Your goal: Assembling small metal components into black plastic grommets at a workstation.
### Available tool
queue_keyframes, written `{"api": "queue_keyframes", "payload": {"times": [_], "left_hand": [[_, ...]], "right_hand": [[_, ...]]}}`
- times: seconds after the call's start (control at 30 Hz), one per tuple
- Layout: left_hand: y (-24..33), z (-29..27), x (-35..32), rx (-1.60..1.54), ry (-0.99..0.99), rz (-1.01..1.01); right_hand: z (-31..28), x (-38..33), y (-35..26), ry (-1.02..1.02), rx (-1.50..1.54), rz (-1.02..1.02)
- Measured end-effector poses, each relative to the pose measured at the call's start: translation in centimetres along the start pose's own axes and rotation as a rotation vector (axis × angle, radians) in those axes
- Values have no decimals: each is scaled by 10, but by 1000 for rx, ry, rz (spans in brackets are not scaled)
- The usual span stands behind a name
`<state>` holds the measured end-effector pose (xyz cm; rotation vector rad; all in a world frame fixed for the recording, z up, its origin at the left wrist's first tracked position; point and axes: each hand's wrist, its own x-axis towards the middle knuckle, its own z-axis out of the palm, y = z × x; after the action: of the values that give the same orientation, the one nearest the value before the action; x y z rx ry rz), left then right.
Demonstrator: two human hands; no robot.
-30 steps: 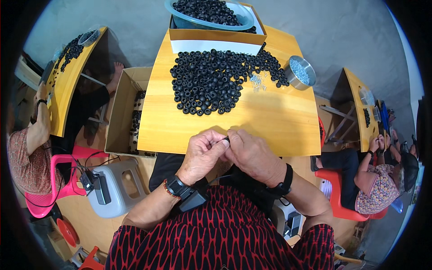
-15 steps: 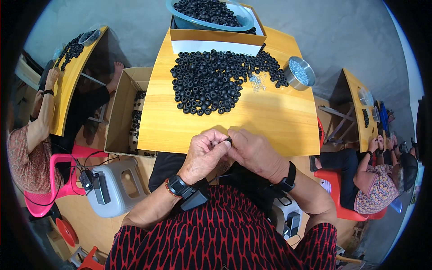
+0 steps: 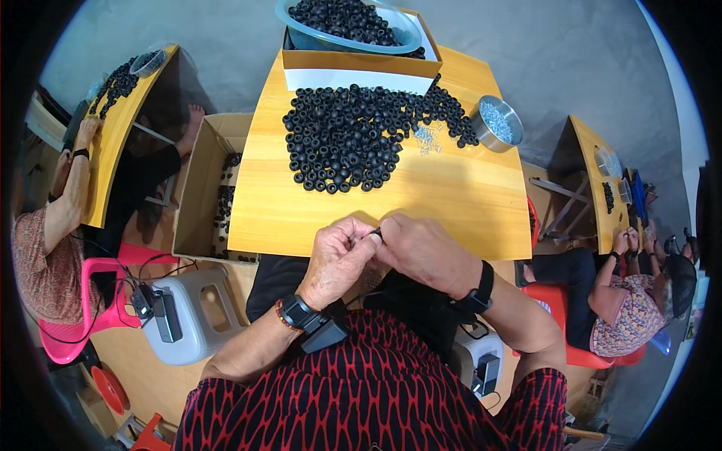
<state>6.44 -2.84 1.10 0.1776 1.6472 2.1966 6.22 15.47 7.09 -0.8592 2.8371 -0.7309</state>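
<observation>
While both hands meet at the near edge of the yellow wooden tabletop, a small black rubber ring sits pinched between their fingertips. The left hand is curled closed, thumb and forefinger pressed on the ring from the left; the right hand is likewise closed around it from the right, its fingers folded over so that most of the ring is hidden. Each wrist carries a black band, and the sleeves are red with a black pattern.

Farther back on the tabletop lies a broad heap of black rubber rings, well apart from the hands. Just beside its right edge is a scatter of small silvery metal pieces, and next to that stands a round metal bowl filled with more of them. At the far edge an open cardboard box holds a blue plastic basin loaded with more black rings.

To the left of the tabletop stands a brown cardboard carton with some black rings inside, and near it a grey plastic stool. Other people sit at similar yellow tables on both sides.
</observation>
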Motion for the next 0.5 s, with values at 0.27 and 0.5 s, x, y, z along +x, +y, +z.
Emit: {"api": "queue_keyframes", "payload": {"times": [0.27, 0.5], "left_hand": [[-9, -2, 2, 164, 7, 23], [-3, 0, 4, 52, -36, -3]], "right_hand": [[-7, 4, -3, -81, -156, -118], [-5, -1, 2, -13, -80, -3]]}}
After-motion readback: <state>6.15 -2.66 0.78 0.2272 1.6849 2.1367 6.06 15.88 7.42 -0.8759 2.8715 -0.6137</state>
